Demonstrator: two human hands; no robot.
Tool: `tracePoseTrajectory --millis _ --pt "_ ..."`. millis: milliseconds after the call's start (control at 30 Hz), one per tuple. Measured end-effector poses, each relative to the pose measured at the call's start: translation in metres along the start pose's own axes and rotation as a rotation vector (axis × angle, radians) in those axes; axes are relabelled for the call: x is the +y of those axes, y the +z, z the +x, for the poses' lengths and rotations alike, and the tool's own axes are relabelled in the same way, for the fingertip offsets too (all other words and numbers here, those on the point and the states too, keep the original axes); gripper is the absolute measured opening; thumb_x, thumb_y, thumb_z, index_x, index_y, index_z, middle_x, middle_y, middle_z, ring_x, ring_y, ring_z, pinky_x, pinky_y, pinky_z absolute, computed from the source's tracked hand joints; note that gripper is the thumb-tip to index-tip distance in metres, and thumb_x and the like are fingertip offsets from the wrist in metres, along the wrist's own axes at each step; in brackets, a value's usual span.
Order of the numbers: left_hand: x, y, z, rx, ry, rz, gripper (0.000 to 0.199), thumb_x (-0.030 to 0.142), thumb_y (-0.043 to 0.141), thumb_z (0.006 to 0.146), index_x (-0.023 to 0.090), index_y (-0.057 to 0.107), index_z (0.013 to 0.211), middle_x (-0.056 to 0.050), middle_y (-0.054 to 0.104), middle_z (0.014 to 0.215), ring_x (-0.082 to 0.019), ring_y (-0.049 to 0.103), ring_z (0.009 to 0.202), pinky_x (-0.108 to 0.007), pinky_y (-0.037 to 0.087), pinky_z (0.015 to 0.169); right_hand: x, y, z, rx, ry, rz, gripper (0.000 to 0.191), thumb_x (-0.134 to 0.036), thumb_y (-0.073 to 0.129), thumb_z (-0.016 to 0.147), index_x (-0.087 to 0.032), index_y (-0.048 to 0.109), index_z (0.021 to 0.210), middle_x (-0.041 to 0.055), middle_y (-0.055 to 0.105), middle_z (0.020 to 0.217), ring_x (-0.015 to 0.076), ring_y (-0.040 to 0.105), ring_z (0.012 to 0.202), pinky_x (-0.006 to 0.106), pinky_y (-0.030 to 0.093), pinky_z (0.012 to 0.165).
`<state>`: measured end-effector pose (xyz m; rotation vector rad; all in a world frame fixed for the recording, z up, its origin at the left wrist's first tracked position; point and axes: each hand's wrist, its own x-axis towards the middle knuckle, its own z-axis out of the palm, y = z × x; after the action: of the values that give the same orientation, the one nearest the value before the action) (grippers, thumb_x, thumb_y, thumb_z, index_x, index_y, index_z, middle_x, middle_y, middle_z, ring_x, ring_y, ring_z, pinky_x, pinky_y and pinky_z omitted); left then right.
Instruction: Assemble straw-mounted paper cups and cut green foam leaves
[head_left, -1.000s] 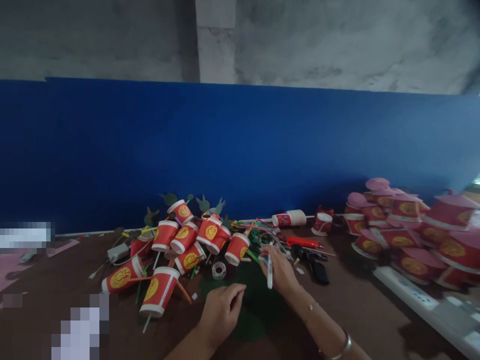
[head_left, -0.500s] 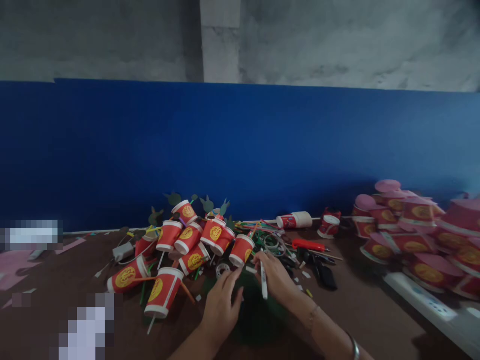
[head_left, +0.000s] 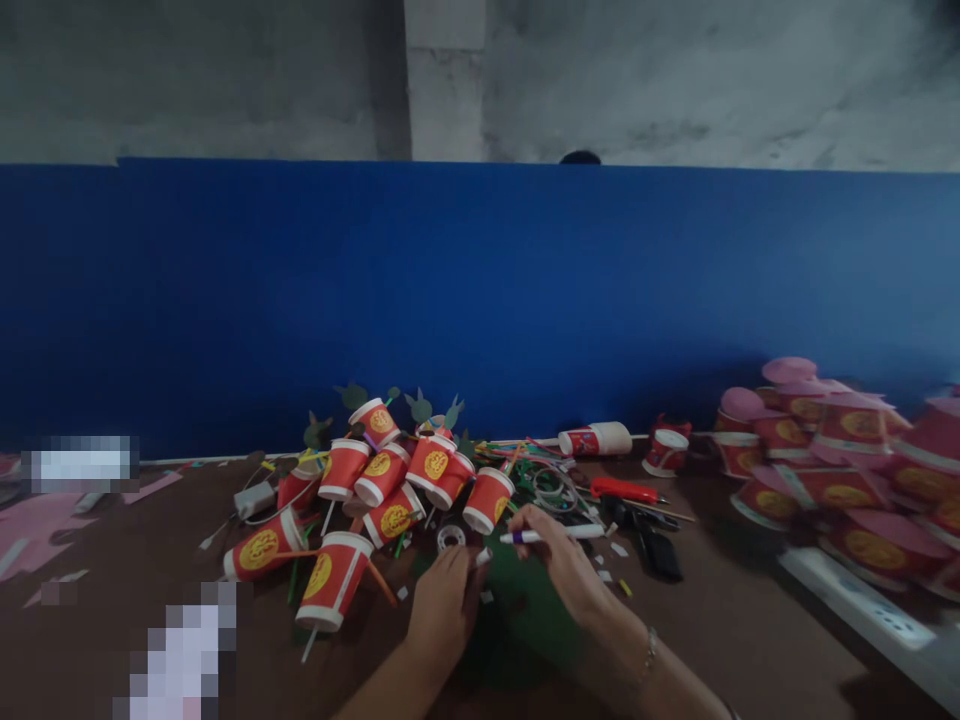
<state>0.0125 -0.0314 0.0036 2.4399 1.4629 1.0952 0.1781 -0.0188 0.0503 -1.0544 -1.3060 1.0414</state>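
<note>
A white marker (head_left: 581, 532) with a purple band near its tip lies across the fingers of my right hand (head_left: 559, 560), tip pointing left. In my left hand (head_left: 442, 605), closed fingers hold a small white cap (head_left: 484, 557), a short gap away from the marker's tip. Beneath both hands lies dark green paper (head_left: 517, 640) on the brown table. Just beyond my left hand sit a roll of tape (head_left: 451, 536) and a red paper cup (head_left: 488, 499).
Red cups (head_left: 330, 580) with straws and green cutouts are heaped at left. Further right are coiled cords (head_left: 555, 490), a red-handled tool (head_left: 624, 490), a black object (head_left: 660, 553), a power strip (head_left: 855, 595) and pink-topped cups (head_left: 847, 420). A blue partition (head_left: 480, 300) stands behind.
The marker has turned from upright to nearly level in my right hand, and its tip is uncovered. My left hand has closed around the cap. A dark rounded shape now shows above the partition.
</note>
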Motion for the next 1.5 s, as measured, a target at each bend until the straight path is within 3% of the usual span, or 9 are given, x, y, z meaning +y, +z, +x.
tracePoseTrajectory --millis 167,433,567,733,933,1067,1133,1300,1500 --pt "-0.001 0.002 0.000 -0.073 0.019 -0.003 0.021 0.022 0.036 0.089 0.017 0.056 0.087 -0.006 0.064 0.081 -0.018 0.060 0.077 -0.029 0.048 0.068 0.004 0.002 -0.005 -0.075 0.074 -0.089 0.030 -0.031 0.041 0.082 -0.019 0.054 0.058 -0.0027 0.046 0.053 0.0136 0.043 0.056 0.025 0.034 0.055" --pt "0.001 0.002 -0.006 -0.307 0.095 -0.010 0.025 0.023 0.029 0.090 0.017 0.053 0.088 -0.006 0.065 0.081 -0.018 0.061 0.072 -0.027 0.044 0.063 0.008 0.003 -0.011 -0.309 0.107 -0.120 0.034 -0.034 0.032 0.088 -0.021 0.057 0.068 0.0001 0.052 0.066 0.0156 0.046 0.065 0.027 0.038 0.061" --pt "0.005 0.002 -0.009 -0.305 0.129 -0.131 0.031 0.025 0.023 0.091 0.018 0.052 0.087 -0.005 0.065 0.077 -0.016 0.060 0.066 -0.024 0.041 0.059 0.013 0.003 -0.012 -0.374 0.174 -0.039 0.035 -0.038 0.030 0.088 -0.020 0.057 0.074 0.0004 0.052 0.068 0.0149 0.044 0.064 0.026 0.035 0.060" --pt "0.005 0.006 -0.014 -0.263 0.119 -0.177 0.034 0.028 0.020 0.091 0.018 0.052 0.086 -0.007 0.064 0.074 -0.018 0.059 0.066 -0.027 0.040 0.058 0.015 0.006 -0.012 -0.380 0.124 -0.093 0.033 -0.038 0.031 0.087 -0.019 0.054 0.073 -0.0004 0.049 0.067 0.0151 0.042 0.066 0.028 0.034 0.064" --pt "0.003 0.006 -0.007 -0.264 0.011 -0.221 0.034 0.032 0.023 0.091 0.018 0.053 0.082 -0.006 0.062 0.074 -0.018 0.058 0.067 -0.028 0.043 0.060 0.010 0.008 -0.014 -0.239 0.040 -0.145 0.031 -0.038 0.032 0.086 -0.020 0.052 0.072 0.0004 0.050 0.069 0.0163 0.045 0.068 0.028 0.037 0.064" --pt "0.003 0.006 -0.003 -0.156 -0.089 -0.208 0.032 0.036 0.045 0.083 0.016 0.050 0.107 -0.011 0.061 0.102 -0.023 0.056 0.094 -0.035 0.044 0.080 0.011 -0.013 0.012 0.088 0.093 -0.244 0.039 -0.046 0.025 0.087 -0.018 0.053 0.087 0.0018 0.056 0.066 0.0146 0.045 0.053 0.025 0.035 0.047" --pt "0.004 0.007 -0.004 -0.153 -0.095 -0.168 0.044 0.035 0.055 0.076 0.015 0.048 0.115 -0.013 0.058 0.111 -0.026 0.051 0.105 -0.041 0.039 0.090 0.014 -0.028 0.034 0.228 0.133 -0.526 0.045 -0.047 0.023 0.086 -0.015 0.055 0.084 0.0018 0.054 0.059 0.0143 0.045 0.047 0.025 0.033 0.044" --pt "0.008 0.009 -0.007 -0.286 -0.115 -0.033 0.061 0.037 0.066 0.063 0.013 0.050 0.116 -0.015 0.055 0.118 -0.031 0.045 0.112 -0.045 0.032 0.096 0.029 -0.043 0.079 0.155 0.102 -0.723 0.029 -0.040 0.050 0.075 -0.013 0.062 0.078 0.0046 0.061 0.062 0.0195 0.056 0.060 0.027 0.038 0.056" --pt "0.007 0.007 -0.004 -0.331 -0.096 0.058 0.038 0.026 0.056 0.072 0.016 0.056 0.109 -0.010 0.061 0.105 -0.025 0.051 0.099 -0.038 0.036 0.089 0.038 -0.033 0.077 0.095 0.033 -0.893 0.027 -0.026 0.048 0.078 -0.013 0.059 0.099 0.0112 0.066 0.090 0.0220 0.059 0.085 0.028 0.039 0.072"
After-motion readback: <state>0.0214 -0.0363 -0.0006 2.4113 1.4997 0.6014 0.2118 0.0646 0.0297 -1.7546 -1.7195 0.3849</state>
